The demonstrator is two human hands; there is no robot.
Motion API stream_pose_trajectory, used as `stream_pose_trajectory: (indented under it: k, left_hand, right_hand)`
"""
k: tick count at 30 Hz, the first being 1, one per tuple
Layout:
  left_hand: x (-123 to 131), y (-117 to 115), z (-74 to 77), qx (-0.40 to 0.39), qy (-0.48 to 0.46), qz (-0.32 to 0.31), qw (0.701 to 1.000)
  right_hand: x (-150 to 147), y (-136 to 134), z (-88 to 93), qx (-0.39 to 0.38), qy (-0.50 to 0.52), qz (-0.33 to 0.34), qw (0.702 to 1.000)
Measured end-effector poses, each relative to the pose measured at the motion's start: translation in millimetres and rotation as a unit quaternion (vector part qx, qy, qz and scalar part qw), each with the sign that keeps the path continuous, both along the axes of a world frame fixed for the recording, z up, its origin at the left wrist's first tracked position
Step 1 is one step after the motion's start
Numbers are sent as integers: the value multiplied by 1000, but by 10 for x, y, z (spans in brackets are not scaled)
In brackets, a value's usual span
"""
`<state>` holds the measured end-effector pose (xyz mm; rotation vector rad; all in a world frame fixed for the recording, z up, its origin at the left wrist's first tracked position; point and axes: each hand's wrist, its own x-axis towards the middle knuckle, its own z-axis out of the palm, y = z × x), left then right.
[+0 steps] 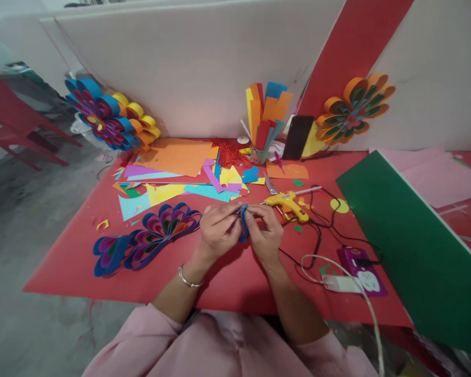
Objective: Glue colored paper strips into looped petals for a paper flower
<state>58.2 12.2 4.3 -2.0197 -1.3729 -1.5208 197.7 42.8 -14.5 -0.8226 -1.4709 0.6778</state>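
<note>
Between my two hands is a small looped blue paper strip (244,225), held upright over the red table. My left hand (220,230) pinches it from the left, fingertips at its top edge. From the other side my right hand (265,230) grips it between thumb and fingers. Inner layers of the loop are mostly covered by my fingers. Left of my hands lies a row of joined paper petals (163,235), blue outside with purple, red and green loops inside. A yellow glue gun (288,204) rests just beyond my right hand.
Coloured paper sheets (176,157) and scraps lie at the back left. Paper strips (265,112) stand in a cup near a dark phone (298,137). Cables run to a purple power box (361,269). A green board (416,251) covers the right side. Finished paper flowers (102,112) lean left.
</note>
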Motion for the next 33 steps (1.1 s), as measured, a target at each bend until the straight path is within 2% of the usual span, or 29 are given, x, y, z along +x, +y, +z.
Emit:
stream_pose_trajectory:
  k: [27,33]
  left_hand:
    - [-70,-9,28,-6,50,-10,999]
    - [-73,-8,34,-5,45,-13,999]
  right_hand:
    - [-5,-29,46,-11,-10,3,1000]
    - [-2,-10,44,19,-9,-2,1000]
